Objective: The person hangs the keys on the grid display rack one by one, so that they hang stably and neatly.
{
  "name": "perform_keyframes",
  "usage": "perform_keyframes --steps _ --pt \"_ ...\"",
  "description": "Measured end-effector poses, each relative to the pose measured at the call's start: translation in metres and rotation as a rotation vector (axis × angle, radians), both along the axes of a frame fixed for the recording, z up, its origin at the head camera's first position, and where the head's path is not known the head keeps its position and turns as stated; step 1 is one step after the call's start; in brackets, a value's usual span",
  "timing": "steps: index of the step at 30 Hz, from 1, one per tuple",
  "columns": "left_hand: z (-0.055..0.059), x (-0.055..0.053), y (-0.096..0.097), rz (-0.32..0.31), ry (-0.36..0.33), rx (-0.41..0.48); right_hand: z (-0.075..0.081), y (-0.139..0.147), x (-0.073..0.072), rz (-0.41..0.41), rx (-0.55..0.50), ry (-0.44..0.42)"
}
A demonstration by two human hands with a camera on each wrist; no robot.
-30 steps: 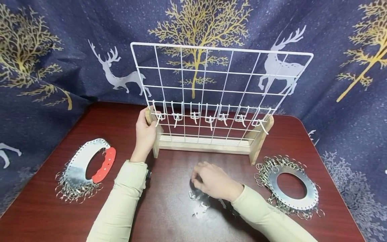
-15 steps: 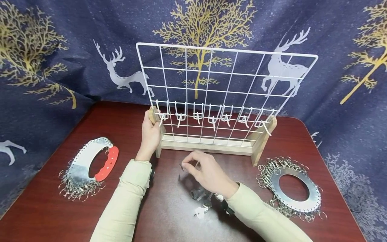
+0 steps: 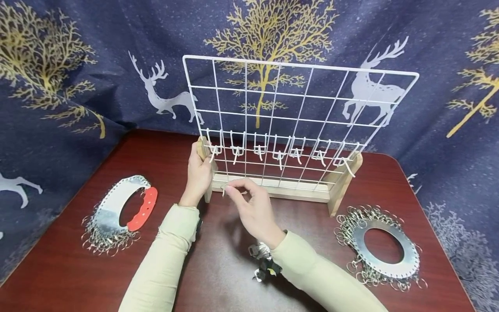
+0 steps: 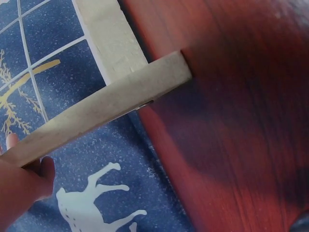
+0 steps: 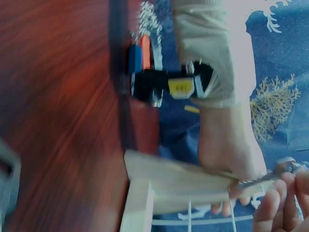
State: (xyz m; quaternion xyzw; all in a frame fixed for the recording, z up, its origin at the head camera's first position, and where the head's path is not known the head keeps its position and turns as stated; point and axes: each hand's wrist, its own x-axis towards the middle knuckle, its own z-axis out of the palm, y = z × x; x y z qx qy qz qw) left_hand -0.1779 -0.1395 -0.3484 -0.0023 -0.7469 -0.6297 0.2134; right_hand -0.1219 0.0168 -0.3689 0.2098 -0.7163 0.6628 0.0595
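My left hand (image 3: 199, 175) grips the upper part of the wooden left end post (image 4: 106, 104) of a display stand. A white wire grid (image 3: 300, 66) rises from this stand, with several white hooks (image 3: 259, 151) in a row across its lower half. Between thumb and fingers, my right hand (image 3: 255, 206) pinches a small metal key (image 5: 263, 181) with a toothed blade. The key is in front of the stand's lower left, below the leftmost hook, and in the right wrist view it overlaps the left hand near the post.
Small metal pieces (image 3: 259, 250) lie on the table (image 3: 218, 268) beneath the right forearm. At left sits a plate of rings with a red handle (image 3: 144, 209); at right, a round metal plate (image 3: 355, 242) edged with rings. A patterned cloth (image 3: 156, 26) hangs behind.
My right hand has risen from the metal pieces and moved left and forward to the stand with the key between its fingers. My left hand keeps its grip on the post.
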Motion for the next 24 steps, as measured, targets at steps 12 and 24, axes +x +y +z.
perform_keyframes --steps 12,24 --pt "-0.012 -0.008 -0.005 -0.01 -0.025 0.034 0.005 -0.032 -0.006 -0.047 -0.195 -0.042" --pt "-0.036 -0.021 -0.013 -0.041 0.056 0.035 0.011 -0.046 -0.009 -0.065 -0.349 -0.106"
